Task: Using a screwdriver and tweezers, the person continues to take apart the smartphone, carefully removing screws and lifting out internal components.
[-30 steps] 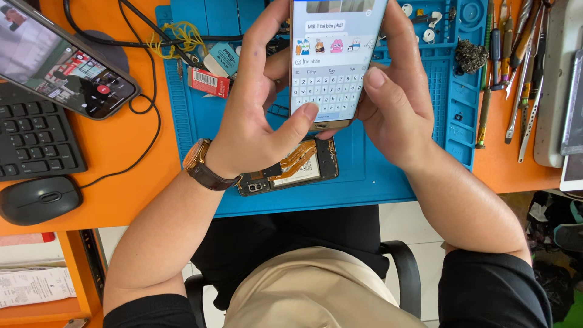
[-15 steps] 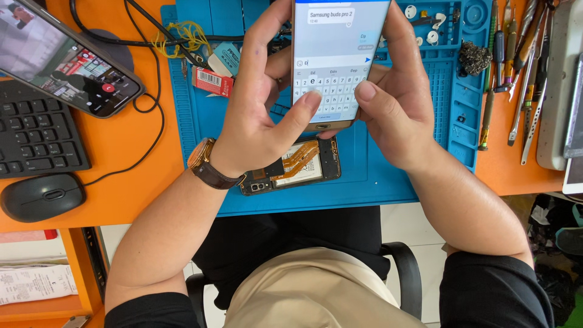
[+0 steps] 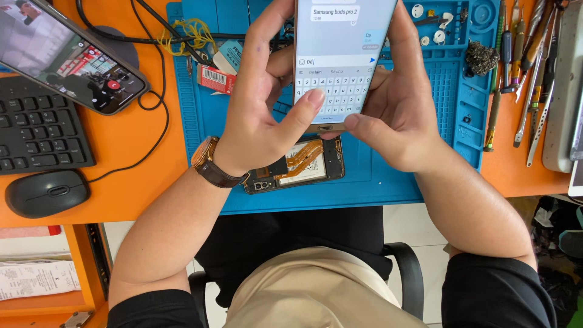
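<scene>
Both hands hold a white smartphone (image 3: 340, 54) upright above a blue repair mat (image 3: 376, 182). Its lit screen shows a chat and an on-screen keyboard. My left hand (image 3: 261, 103) wraps the phone's left edge, with the thumb pressed on the keyboard. My right hand (image 3: 401, 103) cups the right edge, its thumb tucked under the phone's bottom. A brown-strapped wristwatch (image 3: 209, 164) sits on my left wrist. Beneath the hands on the mat lies an opened phone (image 3: 300, 167) with orange flex cables showing.
On the orange desk at left lie a second phone (image 3: 67, 58) with a lit screen, a black keyboard (image 3: 36, 130) and a black mouse (image 3: 45, 193). Black cables and a small red box (image 3: 214, 78) sit at the mat's top left. Several screwdrivers and tweezers (image 3: 522, 67) line the right.
The view has shifted so the held phone sits higher in frame. The chat on its screen has changed. My left thumb has moved onto the keyboard.
</scene>
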